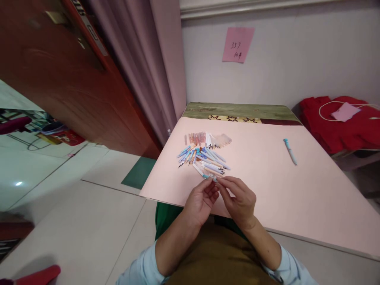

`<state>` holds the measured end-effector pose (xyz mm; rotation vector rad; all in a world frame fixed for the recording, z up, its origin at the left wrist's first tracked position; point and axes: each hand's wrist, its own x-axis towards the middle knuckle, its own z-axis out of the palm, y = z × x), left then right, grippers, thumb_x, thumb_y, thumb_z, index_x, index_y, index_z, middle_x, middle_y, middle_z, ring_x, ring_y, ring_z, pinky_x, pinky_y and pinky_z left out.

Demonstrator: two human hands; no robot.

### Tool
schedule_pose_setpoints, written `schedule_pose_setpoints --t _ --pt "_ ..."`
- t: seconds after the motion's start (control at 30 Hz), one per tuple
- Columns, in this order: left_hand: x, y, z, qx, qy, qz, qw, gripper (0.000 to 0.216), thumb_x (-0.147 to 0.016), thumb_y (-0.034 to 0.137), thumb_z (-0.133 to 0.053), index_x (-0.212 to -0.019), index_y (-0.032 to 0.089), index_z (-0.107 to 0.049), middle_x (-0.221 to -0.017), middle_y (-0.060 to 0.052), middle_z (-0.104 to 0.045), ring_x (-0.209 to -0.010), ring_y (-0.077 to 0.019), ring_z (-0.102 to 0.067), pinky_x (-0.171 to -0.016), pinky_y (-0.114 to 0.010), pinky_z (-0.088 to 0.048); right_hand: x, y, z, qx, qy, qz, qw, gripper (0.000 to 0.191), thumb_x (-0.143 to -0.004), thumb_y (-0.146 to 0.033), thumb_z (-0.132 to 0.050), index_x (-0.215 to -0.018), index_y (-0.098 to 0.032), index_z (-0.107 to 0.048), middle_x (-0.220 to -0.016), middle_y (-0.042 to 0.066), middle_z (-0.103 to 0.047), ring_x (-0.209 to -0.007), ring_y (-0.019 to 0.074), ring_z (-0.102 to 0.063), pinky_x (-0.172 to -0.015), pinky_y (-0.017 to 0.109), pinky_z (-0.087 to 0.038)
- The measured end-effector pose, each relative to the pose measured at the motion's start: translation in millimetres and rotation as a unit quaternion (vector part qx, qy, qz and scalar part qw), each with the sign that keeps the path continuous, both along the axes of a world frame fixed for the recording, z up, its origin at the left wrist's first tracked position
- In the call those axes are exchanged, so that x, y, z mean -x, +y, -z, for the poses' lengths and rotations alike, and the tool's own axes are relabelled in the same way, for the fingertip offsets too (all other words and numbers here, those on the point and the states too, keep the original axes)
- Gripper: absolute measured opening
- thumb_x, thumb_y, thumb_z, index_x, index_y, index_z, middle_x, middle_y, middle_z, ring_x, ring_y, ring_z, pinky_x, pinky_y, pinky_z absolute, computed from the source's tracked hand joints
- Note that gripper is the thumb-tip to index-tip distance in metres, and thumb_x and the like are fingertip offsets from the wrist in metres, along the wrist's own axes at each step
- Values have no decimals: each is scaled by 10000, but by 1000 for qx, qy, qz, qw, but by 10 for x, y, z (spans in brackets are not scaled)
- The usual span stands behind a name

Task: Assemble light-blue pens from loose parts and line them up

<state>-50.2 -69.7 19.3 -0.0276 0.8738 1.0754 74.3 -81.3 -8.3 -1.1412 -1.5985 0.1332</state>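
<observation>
- The pen pile [204,156] is the landmark: slim sticks in blue, white and tan, smooth like plastic, many dark-tipped, overlapping too much to count.
- On its near side, the left hand [203,202] and right hand [240,198] meet, thumbs and fingers pinched narrow on a small teal piece [215,179].
- Fingertips mostly hide that piece; whether it joins the white stick [198,170] at the pile's near edge, I cannot tell.
- Just beyond the pile, short pinkish tubes [197,137] lie side by side; next to them, a fan of clear, thin pieces [221,140] blurs together.
- Well right of the pile, a teal-topped pen [290,152] lies alone on the smooth pink tabletop [267,186].
- Farther right, rumpled red cloth [323,126] is cut off by the frame.
- Left of the pile, a glossy brown door [118,99] is cropped above.
</observation>
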Motion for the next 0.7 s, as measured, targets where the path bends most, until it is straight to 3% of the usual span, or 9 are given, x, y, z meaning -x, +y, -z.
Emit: schedule_pose_setpoints --t 0.1,0.17,0.23,0.33,0.53,0.7 --pt "9 7 13 9 -6 -5 1000 54 -821 116 -654 -858 86 -679 -724 -44 -712 -596 -86 -643 -570 -180 -528 -4 -13 18 -26 -60 2 998 284 -847 -125 -652 -1097 -249 -704 -1038 59 -720 -944 183 -678 -834 321 -550" --pt "49 39 -5 18 -2 -4 1000 74 -828 112 -645 -881 76 -680 -732 -53 -717 -570 -87 -634 -546 -182 -523 -23 -11 -19 -18 -48 -10 999 324 -862 -123 -627 -1156 -249 -676 -1063 59 -716 -955 179 -674 -831 312 -547" --pt "124 93 -45 16 1 -14 1000 87 -839 109 -630 -897 68 -679 -732 -61 -718 -553 -90 -625 -525 -183 -518 -75 9 -74 6 -2 2 1000 305 -886 -146 -598 -1169 -239 -664 -1040 56 -715 -896 162 -672 -791 291 -545" --pt "271 192 -111 -6 1 -57 998 81 -856 110 -606 -887 74 -671 -742 -67 -721 -550 -94 -617 -510 -187 -512 -203 65 -107 69 37 51 996 178 -906 -232 -586 -1039 -226 -703 -918 35 -710 -714 130 -634 -681 260 -521" --pt "413 288 -102 -11 21 -89 996 59 -844 95 -612 -865 73 -662 -815 -75 -735 -569 -97 -621 -505 -194 -515 -291 121 104 238 -109 57 964 109 -855 -297 -629 -873 -262 -731 -806 -18 -692 -622 116 -603 -577 237 -429" --pt "419 310 -4 0 30 -93 995 37 -837 88 -620 -849 86 -654 -833 -84 -736 -569 -94 -621 -504 -189 -512 -152 120 261 251 -167 0 954 181 -872 -253 -598 -999 -289 -721 -952 -18 -705 -715 112 -653 -611 219 -434"
